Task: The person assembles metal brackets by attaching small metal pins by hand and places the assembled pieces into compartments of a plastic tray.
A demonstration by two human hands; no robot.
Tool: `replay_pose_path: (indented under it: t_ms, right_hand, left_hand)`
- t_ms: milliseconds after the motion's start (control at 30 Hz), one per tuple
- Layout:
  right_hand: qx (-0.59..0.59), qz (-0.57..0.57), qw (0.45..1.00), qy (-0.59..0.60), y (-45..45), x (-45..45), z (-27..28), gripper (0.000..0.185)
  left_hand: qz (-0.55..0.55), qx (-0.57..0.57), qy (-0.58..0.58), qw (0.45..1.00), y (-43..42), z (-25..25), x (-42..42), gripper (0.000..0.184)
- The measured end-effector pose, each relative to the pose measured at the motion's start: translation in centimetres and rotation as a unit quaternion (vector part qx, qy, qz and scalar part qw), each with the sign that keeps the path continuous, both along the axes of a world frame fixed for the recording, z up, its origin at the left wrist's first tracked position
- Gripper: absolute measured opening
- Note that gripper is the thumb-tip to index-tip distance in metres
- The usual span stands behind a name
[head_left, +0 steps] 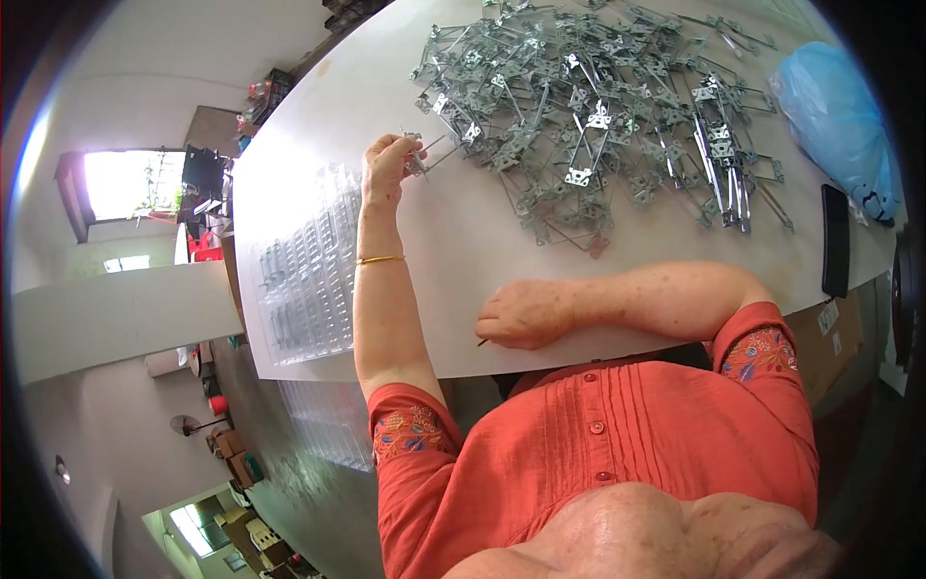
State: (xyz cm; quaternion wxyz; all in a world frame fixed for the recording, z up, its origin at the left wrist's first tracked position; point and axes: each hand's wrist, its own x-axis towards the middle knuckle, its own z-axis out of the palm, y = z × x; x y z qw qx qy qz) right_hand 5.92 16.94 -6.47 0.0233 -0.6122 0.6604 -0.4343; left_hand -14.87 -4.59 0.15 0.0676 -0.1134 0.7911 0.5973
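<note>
My left hand (388, 166) is raised over the left part of the table, its fingers pinched on a metal bracket (415, 159) with thin rods. The bracket hangs just left of a big heap of similar metal brackets (559, 106), made of small punched plates and wire rods. My right hand (526, 314) rests on the table near its front edge, fingers curled in. A thin dark tip (482, 342) pokes out below that fist; the rest of it is hidden, so its kind cannot be made out.
Clear plastic trays (309, 261) with rows of slots lie at the table's left edge. A blue plastic bag (831, 121) and a black phone (835, 241) are at the right. Below the table's right edge is a cardboard box (831, 338). The white table (434, 338) has a curved-looking edge.
</note>
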Motion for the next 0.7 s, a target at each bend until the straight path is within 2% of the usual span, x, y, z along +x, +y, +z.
replay_pose_path:
  t_ms: [133,233,367,433,567,667,700]
  right_hand:
    - [0.029,0.002,0.999,-0.016,0.2,-0.2,0.7,0.014]
    - [0.009,-0.023,0.999,-0.043,0.5,-0.3,1.2,0.015]
    - [-0.031,-0.106,0.989,-0.094,1.0,-0.3,2.6,0.015]
    - [-0.097,-0.135,0.978,-0.123,1.0,-0.6,3.2,0.015]
    - [-0.141,-0.201,0.95,-0.192,1.3,-1.7,4.7,0.018]
    - [-0.153,-0.218,0.934,-0.24,2.0,-2.4,6.1,0.019]
    - [-0.118,-0.214,0.927,-0.285,2.2,-2.7,6.0,0.018]
  left_hand:
    - [-0.002,0.029,-0.006,1.0,0.1,1.0,0.8,0.016]
    - [-0.015,0.036,-0.01,0.999,0.0,1.5,1.7,0.017]
    - [-0.025,0.044,-0.001,0.999,-0.8,0.8,2.6,0.019]
    - [-0.025,0.051,0.007,0.998,-1.1,0.8,3.0,0.018]
    - [-0.006,0.039,0.012,0.999,-1.0,1.7,4.0,0.017]
    - [0.012,0.05,0.003,0.999,-1.5,2.4,4.4,0.017]
    - [0.018,0.056,-0.002,0.998,-1.6,2.8,4.6,0.018]
